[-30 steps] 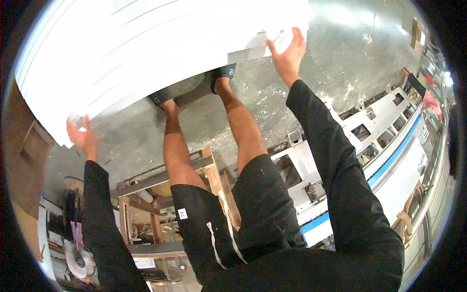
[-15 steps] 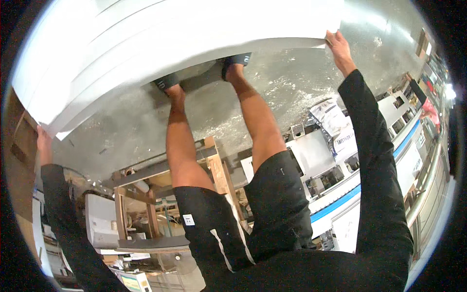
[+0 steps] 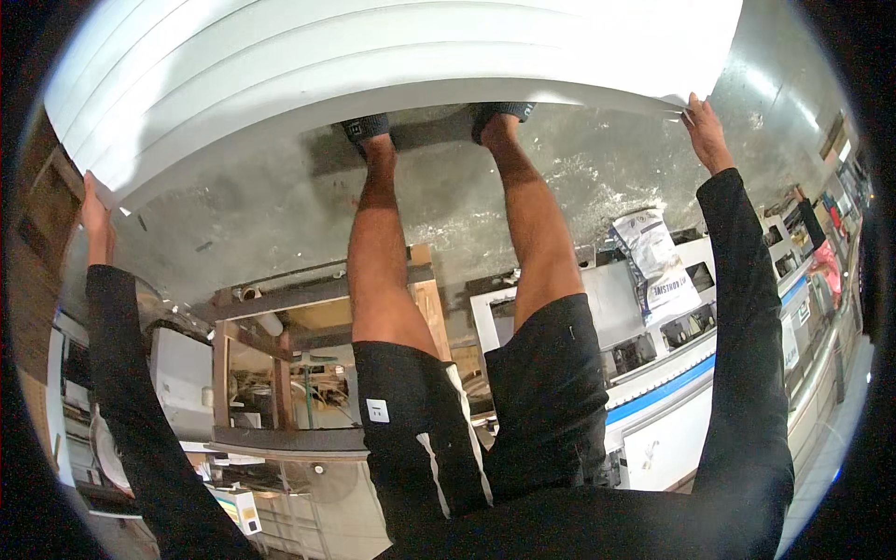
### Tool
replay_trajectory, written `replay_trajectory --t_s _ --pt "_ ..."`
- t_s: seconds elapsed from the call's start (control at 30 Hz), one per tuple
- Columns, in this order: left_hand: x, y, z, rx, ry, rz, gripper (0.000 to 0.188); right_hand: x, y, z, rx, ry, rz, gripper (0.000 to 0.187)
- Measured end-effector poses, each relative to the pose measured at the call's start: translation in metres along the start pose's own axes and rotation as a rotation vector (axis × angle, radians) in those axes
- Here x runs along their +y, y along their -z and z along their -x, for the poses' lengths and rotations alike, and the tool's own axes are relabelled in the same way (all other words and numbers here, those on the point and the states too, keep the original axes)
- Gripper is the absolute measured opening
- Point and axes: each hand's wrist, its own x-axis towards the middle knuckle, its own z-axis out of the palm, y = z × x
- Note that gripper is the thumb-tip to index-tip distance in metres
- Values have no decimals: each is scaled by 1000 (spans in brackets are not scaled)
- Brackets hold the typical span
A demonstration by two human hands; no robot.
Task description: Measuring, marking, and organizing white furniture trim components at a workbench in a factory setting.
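Left hand (image 3: 97, 213) and right hand (image 3: 707, 136), fingers nearly closed, are gripping opposite near corners of the white panel (image 3: 401, 51), its near edge running crosswise ahead.

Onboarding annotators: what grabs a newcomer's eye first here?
The broad, white, grooved panel spanning the top, its near corners held by the bare left hand and bare right hand. Then, at right, the long white metal frame with a blue strip, a crinkled white bag lying on it.
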Motion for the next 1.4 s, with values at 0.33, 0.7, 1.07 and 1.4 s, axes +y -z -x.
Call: replay_trajectory --t_s 0.33,0.7,1.07,1.4 --pt "-45 -6 -27 37 -93 -82 77 2 9 -2 25 -26 -51 65" --pt "-3 -1 42 -146 186 340 97 47 -12 -2 -95 -52 -241 57" --pt "16 18 46 -179 179 470 97 58 6 -4 -107 -11 -221 58" --pt "-55 73 -40 -505 -192 47 79 31 -39 -10 35 -164 -81 96"
